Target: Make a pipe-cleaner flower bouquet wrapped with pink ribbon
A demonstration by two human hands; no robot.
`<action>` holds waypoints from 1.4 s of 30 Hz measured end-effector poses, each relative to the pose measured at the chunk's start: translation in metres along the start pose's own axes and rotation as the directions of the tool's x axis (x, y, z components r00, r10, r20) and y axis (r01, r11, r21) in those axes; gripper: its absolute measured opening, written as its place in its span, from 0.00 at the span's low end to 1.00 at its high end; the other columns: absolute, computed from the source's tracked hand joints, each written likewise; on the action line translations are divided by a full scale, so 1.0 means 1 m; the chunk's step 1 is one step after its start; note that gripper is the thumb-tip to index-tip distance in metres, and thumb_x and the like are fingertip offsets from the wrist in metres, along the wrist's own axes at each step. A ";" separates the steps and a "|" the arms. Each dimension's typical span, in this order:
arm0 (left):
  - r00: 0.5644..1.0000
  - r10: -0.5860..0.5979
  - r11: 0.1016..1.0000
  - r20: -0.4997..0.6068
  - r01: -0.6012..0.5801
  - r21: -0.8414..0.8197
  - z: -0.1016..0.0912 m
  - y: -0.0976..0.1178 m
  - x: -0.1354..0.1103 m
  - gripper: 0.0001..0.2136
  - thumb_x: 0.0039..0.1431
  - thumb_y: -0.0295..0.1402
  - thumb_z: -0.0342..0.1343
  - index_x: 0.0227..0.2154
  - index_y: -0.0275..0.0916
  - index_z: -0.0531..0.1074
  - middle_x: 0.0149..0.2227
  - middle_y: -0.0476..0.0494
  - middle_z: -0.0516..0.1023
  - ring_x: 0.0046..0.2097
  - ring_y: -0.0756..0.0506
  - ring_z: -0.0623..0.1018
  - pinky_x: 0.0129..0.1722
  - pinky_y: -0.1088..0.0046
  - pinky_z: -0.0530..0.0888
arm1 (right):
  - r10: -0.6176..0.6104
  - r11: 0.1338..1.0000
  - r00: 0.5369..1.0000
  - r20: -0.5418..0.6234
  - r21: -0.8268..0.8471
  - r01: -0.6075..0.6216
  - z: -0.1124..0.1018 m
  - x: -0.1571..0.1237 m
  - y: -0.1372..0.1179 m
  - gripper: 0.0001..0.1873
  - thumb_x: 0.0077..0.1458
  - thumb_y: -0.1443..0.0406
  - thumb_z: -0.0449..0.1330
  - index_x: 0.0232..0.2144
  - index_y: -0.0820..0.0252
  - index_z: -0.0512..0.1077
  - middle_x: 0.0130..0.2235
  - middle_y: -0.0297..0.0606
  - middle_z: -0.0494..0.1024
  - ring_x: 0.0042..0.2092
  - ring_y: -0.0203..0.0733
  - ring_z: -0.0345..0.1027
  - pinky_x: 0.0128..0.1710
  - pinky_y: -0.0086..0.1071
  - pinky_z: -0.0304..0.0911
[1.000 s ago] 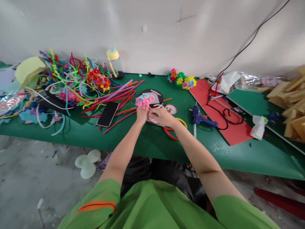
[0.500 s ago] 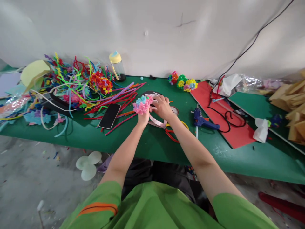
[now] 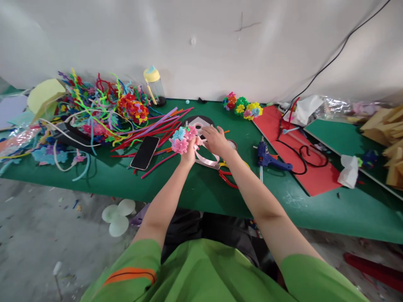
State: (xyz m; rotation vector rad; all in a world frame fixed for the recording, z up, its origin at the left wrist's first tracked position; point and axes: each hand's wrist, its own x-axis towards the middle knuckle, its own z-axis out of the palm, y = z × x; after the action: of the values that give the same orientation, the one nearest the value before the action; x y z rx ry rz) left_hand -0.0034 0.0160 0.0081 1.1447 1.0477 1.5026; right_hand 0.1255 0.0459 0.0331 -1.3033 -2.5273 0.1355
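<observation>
A bunch of pink and light-blue fuzzy flowers (image 3: 180,140) is gripped in my left hand (image 3: 189,152), its blooms facing left. My right hand (image 3: 217,140) is just to the right, fingers stretched out and apart, with nothing visible in them. Below and between the hands a loop of shiny pale-pink ribbon (image 3: 208,161) curves over the table; its upper end runs up toward my left hand. Behind my fingers lies a round spool with a black-and-white dotted face (image 3: 199,121). Scissors with red and yellow handles (image 3: 227,178) lie partly under my right forearm.
A phone (image 3: 145,152) and loose red and purple pipe cleaners (image 3: 163,121) lie left, before a tangled colourful heap (image 3: 103,105). A bottle (image 3: 154,86) stands behind. Right are a blue glue gun (image 3: 270,159), a red board (image 3: 292,142) and finished-looking flower clusters (image 3: 242,106).
My right hand has come off the flower bunch and its fingers have spread. The bunch has moved slightly left and down in my left hand, uncovering more of the spool.
</observation>
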 end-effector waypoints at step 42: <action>0.984 -0.078 0.997 -0.158 0.079 0.001 -0.002 0.009 0.000 0.15 0.56 0.26 0.46 0.15 0.38 0.60 0.21 0.51 0.66 0.28 0.53 0.68 0.36 0.75 0.67 | -0.507 0.520 0.821 0.261 0.853 0.050 -0.121 -0.047 0.004 0.17 0.55 0.54 0.56 0.31 0.63 0.74 0.28 0.39 0.78 0.30 0.34 0.71 0.31 0.27 0.63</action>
State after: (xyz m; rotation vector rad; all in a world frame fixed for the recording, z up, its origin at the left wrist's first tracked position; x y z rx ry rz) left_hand -0.0066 0.0141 0.0168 0.9894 1.1924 1.5474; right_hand 0.1913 0.0039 0.1375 -0.4459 -2.4063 1.5530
